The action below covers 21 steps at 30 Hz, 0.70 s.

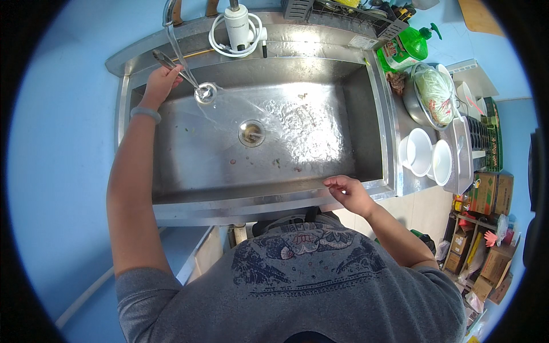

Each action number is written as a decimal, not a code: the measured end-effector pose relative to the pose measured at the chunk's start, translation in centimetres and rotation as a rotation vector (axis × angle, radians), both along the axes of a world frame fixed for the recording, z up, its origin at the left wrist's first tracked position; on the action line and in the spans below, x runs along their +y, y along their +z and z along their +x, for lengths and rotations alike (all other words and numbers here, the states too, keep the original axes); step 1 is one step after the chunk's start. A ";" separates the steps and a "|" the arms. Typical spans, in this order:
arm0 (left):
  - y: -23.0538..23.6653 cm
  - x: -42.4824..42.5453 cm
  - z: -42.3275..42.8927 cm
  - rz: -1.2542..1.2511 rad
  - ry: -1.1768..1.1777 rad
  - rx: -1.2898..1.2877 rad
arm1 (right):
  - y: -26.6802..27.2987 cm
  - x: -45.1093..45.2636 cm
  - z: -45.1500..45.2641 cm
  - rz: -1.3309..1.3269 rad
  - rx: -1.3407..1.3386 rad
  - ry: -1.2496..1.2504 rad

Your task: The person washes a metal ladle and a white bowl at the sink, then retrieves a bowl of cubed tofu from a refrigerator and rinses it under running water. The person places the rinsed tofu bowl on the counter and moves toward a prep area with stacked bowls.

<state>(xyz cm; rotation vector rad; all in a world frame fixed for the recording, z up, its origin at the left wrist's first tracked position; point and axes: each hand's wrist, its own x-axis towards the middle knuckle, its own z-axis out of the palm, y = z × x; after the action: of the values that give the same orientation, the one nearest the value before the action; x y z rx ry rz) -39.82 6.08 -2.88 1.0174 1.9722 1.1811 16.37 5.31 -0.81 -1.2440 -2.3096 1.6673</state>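
At the sink's far left side, my left hand (pixel 162 85) grips the long handle of a metal ladle (pixel 185 77). Water runs from the faucet (pixel 168 15) into the ladle's round bowl and splashes out across the stainless steel sink basin (pixel 206 141). The drain (pixel 251 133) sits near the basin's middle, with food scraps scattered around it. Over the sink's front rim hovers my right hand (pixel 348 194), holding nothing, its fingers loosely curled and apart from the thumb. Whether it touches the rim is hard to tell.
A white water heater tap (pixel 237 28) with a coiled hose stands behind the basin. To the right are a green soap bottle (pixel 403 49), a metal bowl (pixel 411 105) holding a bagged cabbage (pixel 435 94), white plastic tubs (pixel 418 151) and a perforated basket (pixel 461 171). A rack (pixel 347 19) stands at the back.
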 end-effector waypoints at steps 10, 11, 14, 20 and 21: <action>-0.5 0.5 -0.7 -0.006 -0.034 0.081 | 0.3 0.0 0.1 0.029 0.001 0.012; -0.5 0.5 -0.6 -0.017 -0.023 0.098 | 0.3 0.0 0.1 0.030 -0.015 0.012; -0.4 0.7 -0.5 0.006 -0.047 0.091 | 0.3 -0.1 0.2 0.026 -0.021 0.006; -0.5 0.9 -0.7 -0.027 -0.068 0.164 | 0.3 -0.2 0.3 0.016 -0.013 -0.012; -0.7 1.0 -0.8 -0.016 -0.067 0.153 | 0.3 -0.2 0.3 0.021 -0.018 -0.011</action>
<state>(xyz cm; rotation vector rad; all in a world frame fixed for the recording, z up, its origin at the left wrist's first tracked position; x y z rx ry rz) -40.63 7.03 -3.55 1.1871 2.0436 1.0783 16.69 5.10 -0.54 -1.2706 -2.3202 1.6306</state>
